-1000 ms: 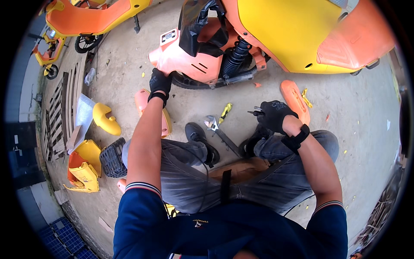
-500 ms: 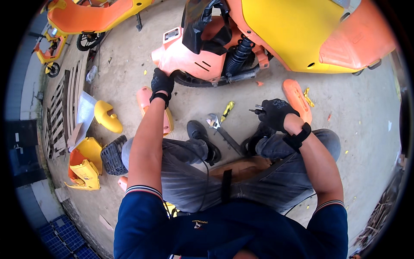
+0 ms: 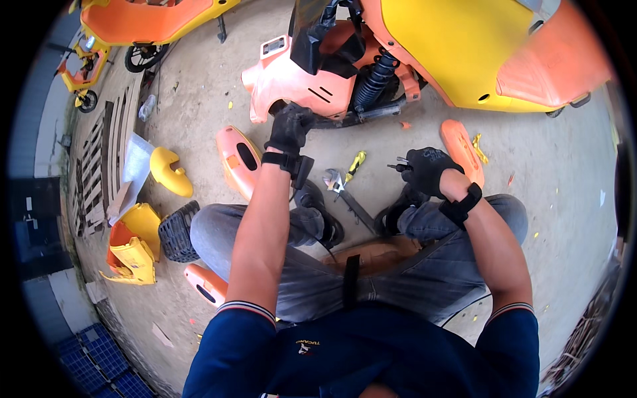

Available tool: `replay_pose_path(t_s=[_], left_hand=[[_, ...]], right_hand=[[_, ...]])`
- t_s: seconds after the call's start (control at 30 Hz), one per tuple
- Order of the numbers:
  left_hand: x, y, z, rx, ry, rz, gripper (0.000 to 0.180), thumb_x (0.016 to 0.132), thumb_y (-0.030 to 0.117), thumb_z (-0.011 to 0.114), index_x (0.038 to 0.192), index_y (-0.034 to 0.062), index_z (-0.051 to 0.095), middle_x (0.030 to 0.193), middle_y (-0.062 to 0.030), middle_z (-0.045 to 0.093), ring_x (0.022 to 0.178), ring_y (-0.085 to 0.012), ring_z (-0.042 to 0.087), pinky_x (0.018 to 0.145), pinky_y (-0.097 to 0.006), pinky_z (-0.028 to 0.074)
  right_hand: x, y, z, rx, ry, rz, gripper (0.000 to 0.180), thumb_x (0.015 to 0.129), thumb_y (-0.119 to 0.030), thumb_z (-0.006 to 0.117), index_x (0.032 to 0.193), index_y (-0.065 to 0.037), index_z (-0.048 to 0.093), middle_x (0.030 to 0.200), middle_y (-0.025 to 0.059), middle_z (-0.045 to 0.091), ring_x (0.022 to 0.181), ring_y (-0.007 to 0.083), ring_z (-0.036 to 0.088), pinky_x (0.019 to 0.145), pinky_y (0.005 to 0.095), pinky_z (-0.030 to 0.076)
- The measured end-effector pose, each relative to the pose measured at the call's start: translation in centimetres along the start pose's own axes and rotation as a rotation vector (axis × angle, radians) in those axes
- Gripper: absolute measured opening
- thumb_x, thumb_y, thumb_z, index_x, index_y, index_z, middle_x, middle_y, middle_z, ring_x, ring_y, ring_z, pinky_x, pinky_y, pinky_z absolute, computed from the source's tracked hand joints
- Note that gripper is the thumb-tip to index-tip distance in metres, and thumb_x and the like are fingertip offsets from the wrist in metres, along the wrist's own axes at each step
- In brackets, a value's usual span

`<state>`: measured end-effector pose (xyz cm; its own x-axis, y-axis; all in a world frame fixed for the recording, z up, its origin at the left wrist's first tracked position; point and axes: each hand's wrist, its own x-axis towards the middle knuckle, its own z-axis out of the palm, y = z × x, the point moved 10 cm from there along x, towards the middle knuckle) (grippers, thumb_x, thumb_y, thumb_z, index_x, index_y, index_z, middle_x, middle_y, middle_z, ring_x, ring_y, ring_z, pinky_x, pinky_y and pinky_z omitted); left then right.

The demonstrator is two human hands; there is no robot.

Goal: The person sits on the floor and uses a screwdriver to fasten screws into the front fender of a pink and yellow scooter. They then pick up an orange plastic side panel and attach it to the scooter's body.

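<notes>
Well, the person is squatting beside a yellow-and-orange scooter [image 3: 464,53] w/ much of its bodywork already off, so the strip-down is looking well along but not finished: the orange rear fairing [image 3: 292,79] is still hanging on the frame, black shock absorber [image 3: 377,78] exposed beside it. Left hand [image 3: 289,127], gloved, is pressing on that fairing's lower edge, fingers curled over it, gripping. Right hand [image 3: 428,171], also gloved, is clenched round a small dark tool w/ metal bits poking out the left side; can't tell what kind. Counting loose parts on the concrete: 3 orange panels, i.e. one by the left wrist [image 3: 237,159], one beyond the right hand [image 3: 460,147], one low by the left thigh [image 3: 207,284]; 2 yellow pieces, a curved cover [image 3: 170,171] and a bigger shell [image 3: 136,252]; 1 black basket [image 3: 176,232]. Tools lying between the shoes: 1 adjustable wrench [image 3: 340,189], 1 yellow-handled screwdriver [image 3: 355,164]. Two more scooters parked top left.
</notes>
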<state>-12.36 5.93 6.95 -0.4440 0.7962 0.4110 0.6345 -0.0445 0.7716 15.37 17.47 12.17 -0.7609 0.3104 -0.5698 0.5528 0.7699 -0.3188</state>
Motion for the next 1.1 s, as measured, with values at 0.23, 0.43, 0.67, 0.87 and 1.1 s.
replay_pose_path(t_s=[0.23, 0.43, 0.67, 0.87, 1.1], left_hand=[[-1.9, -1.6, 2.0, -0.856, 0.322, -0.726, 0.024, 0.091, 0.026, 0.060, 0.100, 0.0028, 0.060, 0.094, -0.0056, 0.064, 0.082, -0.0140, 0.063, 0.074, -0.026, 0.052], [-0.7, -2.0, 0.7, -0.571, 0.321, -0.696, 0.024, 0.090, 0.028, 0.063, 0.082, 0.0058, 0.060, 0.078, -0.0013, 0.059, 0.067, -0.0092, 0.056, 0.063, -0.022, 0.047], [-1.4, -2.9, 0.4, -0.560, 0.323, -0.718, 0.024, 0.088, 0.025, 0.065, 0.071, 0.0091, 0.056, 0.071, 0.0024, 0.056, 0.061, -0.0073, 0.052, 0.059, -0.020, 0.043], [-2.7, -2.5, 2.0, -0.715, 0.262, -0.816, 0.014, 0.087, 0.019, 0.064, 0.085, 0.0052, 0.064, 0.076, 0.0009, 0.062, 0.065, -0.0078, 0.058, 0.059, -0.020, 0.046], [-0.6, 3.2, 1.8, -0.255, -0.147, -0.619, 0.018, 0.090, 0.017, 0.057, 0.101, 0.0052, 0.065, 0.082, 0.0005, 0.062, 0.069, -0.0074, 0.058, 0.059, -0.022, 0.046]], right_hand=[[-0.3, -0.3, -0.6, 0.001, 0.044, -0.023, 0.030, 0.083, -0.027, 0.056, 0.095, 0.000, 0.063, 0.092, 0.0217, 0.064, 0.090, 0.0364, 0.062, 0.078, 0.0426, 0.048], [-0.4, 0.2, -0.6, 0.024, 0.061, -0.027, 0.030, 0.083, -0.027, 0.057, 0.095, 0.000, 0.062, 0.091, 0.0213, 0.064, 0.089, 0.0366, 0.061, 0.078, 0.0430, 0.048], [-0.1, 0.3, -0.2, 0.011, 0.028, -0.018, 0.031, 0.084, -0.028, 0.057, 0.098, -0.001, 0.062, 0.094, 0.0216, 0.063, 0.092, 0.0364, 0.060, 0.079, 0.0435, 0.047], [0.4, 0.6, 0.3, 0.004, 0.029, -0.018, 0.031, 0.083, -0.028, 0.057, 0.099, -0.002, 0.062, 0.096, 0.0202, 0.064, 0.094, 0.0360, 0.060, 0.080, 0.0426, 0.046], [0.8, 0.8, 0.9, -0.020, 0.019, -0.043, 0.030, 0.081, -0.027, 0.061, 0.099, -0.002, 0.062, 0.098, 0.0200, 0.064, 0.094, 0.0355, 0.060, 0.080, 0.0419, 0.047]])
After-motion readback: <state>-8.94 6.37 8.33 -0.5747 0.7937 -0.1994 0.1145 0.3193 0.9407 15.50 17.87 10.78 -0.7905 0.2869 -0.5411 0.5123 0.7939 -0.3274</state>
